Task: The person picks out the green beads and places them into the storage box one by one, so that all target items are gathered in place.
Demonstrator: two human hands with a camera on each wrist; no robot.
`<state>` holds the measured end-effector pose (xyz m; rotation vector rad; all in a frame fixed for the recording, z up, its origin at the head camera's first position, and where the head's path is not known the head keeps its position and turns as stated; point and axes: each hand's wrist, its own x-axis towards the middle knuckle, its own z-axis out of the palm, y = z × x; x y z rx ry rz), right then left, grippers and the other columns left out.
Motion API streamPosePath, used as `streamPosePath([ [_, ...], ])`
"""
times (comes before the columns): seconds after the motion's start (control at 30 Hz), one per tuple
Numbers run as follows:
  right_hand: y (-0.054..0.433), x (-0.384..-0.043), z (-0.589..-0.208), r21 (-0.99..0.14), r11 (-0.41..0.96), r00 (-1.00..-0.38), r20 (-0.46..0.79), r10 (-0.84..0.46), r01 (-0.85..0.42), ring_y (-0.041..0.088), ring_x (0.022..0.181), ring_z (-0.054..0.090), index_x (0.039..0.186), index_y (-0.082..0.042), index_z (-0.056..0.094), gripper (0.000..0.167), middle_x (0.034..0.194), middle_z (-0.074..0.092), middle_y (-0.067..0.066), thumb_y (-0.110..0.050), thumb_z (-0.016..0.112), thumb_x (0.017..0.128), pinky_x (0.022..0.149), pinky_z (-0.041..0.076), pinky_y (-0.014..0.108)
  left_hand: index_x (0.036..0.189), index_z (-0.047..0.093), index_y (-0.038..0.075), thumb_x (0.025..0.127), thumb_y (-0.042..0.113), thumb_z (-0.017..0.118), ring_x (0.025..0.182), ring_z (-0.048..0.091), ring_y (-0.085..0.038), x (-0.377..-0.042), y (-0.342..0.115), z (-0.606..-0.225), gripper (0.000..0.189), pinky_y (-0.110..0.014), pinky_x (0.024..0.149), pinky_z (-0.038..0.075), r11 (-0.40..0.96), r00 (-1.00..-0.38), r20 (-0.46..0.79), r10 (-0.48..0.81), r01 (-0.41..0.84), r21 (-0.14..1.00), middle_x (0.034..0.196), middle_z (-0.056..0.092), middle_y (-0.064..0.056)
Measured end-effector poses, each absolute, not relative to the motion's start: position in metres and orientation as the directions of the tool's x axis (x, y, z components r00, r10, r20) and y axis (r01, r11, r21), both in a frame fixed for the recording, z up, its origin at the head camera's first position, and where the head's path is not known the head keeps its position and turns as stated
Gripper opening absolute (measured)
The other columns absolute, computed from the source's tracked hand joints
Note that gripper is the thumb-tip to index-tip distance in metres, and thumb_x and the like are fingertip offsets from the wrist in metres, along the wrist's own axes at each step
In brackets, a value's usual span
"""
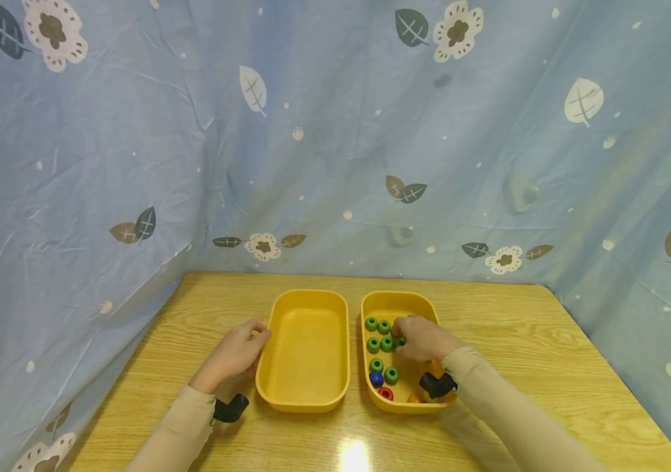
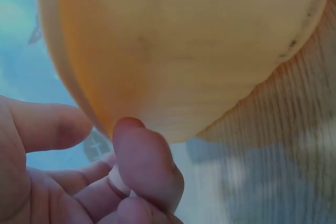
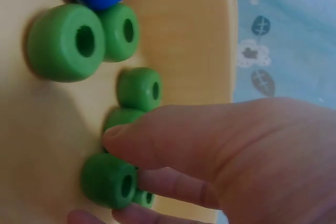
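Note:
My left hand grips the left edge of a yellow tray. In the left wrist view the tray's rim runs between the thumb and a fingertip that rests on the outer wall. My right hand reaches down into a second yellow tray among several green beads. In the right wrist view its thumb and fingers are spread about one green bead; contact is hard to judge. A blue bead and a red bead lie nearer the front.
Both trays stand side by side on a wooden table. An orange-yellow piece lies at the front of the right tray, partly hidden by the black wrist device. A blue patterned curtain hangs behind the table.

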<state>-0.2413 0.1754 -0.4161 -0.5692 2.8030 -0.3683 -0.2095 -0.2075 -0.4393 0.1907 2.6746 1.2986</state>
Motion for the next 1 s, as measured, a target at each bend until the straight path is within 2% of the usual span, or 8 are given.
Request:
streamPosePath([
  [0.27, 0.181, -0.245, -0.429, -0.316, 0.874, -0.881, -0.18, -0.438, -0.37, 0.025, 0.1, 0.065, 0.112, -0.004, 0.07, 0.025, 0.109, 0.071, 0.011, -0.007, 0.08, 0.088, 0.087, 0.055, 0.043, 0.126, 0.06, -0.002, 0.112, 0.022, 0.049, 0.048, 0.056, -0.025, -0.209, -0.208, -0.441, 0.03, -0.032, 0.049, 0.049, 0.626, -0.976, -0.081, 0.202, 0.065, 0.777, 0.062, 0.058, -0.008],
  [0.43, 0.187, -0.245, -0.434, -0.347, 0.848, -0.867, -0.156, -0.473, -0.401, 0.019, 0.091, 0.063, 0.104, -0.009, 0.07, 0.02, 0.1, 0.07, 0.004, -0.005, 0.08, 0.087, 0.083, 0.055, 0.04, 0.126, 0.06, -0.001, 0.112, 0.021, 0.049, 0.05, 0.056, -0.024, -0.208, -0.207, -0.441, 0.029, -0.032, 0.05, 0.05, 0.624, -0.977, -0.089, 0.196, 0.054, 0.779, 0.064, 0.057, -0.007],
  [0.57, 0.192, -0.244, -0.434, -0.394, 0.817, -0.852, -0.135, -0.506, -0.422, 0.015, 0.084, 0.056, 0.1, -0.013, 0.069, 0.017, 0.094, 0.066, 0.0, -0.007, 0.079, 0.087, 0.076, 0.05, 0.035, 0.126, 0.06, -0.001, 0.112, 0.021, 0.049, 0.049, 0.055, -0.023, -0.207, -0.206, -0.44, 0.028, -0.032, 0.05, 0.049, 0.631, -0.976, -0.092, 0.196, 0.054, 0.774, 0.064, 0.057, -0.006],
  [0.7, 0.193, -0.243, -0.429, -0.472, 0.778, -0.853, -0.099, -0.513, -0.414, 0.017, 0.083, 0.049, 0.099, -0.012, 0.065, 0.019, 0.092, 0.059, 0.0, -0.009, 0.079, 0.085, 0.074, 0.044, 0.033, 0.126, 0.06, 0.0, 0.112, 0.021, 0.05, 0.048, 0.055, -0.025, -0.206, -0.206, -0.439, 0.028, -0.033, 0.049, 0.048, 0.635, -0.976, -0.098, 0.192, 0.048, 0.771, 0.063, 0.056, -0.006],
  [0.83, 0.189, -0.239, -0.423, -0.532, 0.744, -0.857, -0.064, -0.512, -0.404, 0.017, 0.082, 0.05, 0.098, -0.012, 0.061, 0.021, 0.093, 0.057, 0.001, -0.011, 0.076, 0.083, 0.072, 0.042, 0.031, 0.128, 0.061, 0.001, 0.112, 0.021, 0.05, 0.051, 0.056, -0.025, -0.205, -0.206, -0.439, 0.028, -0.034, 0.051, 0.05, 0.635, -0.978, -0.106, 0.18, 0.034, 0.771, 0.066, 0.057, -0.007],
  [1.0, 0.18, -0.232, -0.416, -0.587, 0.68, -0.829, -0.026, -0.558, -0.439, 0.014, 0.076, 0.049, 0.1, -0.009, 0.061, 0.018, 0.091, 0.056, 0.0, -0.01, 0.072, 0.086, 0.068, 0.041, 0.028, 0.132, 0.06, 0.0, 0.112, 0.022, 0.049, 0.054, 0.057, -0.023, -0.204, -0.205, -0.44, 0.032, -0.036, 0.054, 0.054, 0.637, -0.979, -0.106, 0.173, 0.029, 0.771, 0.07, 0.058, -0.008],
])
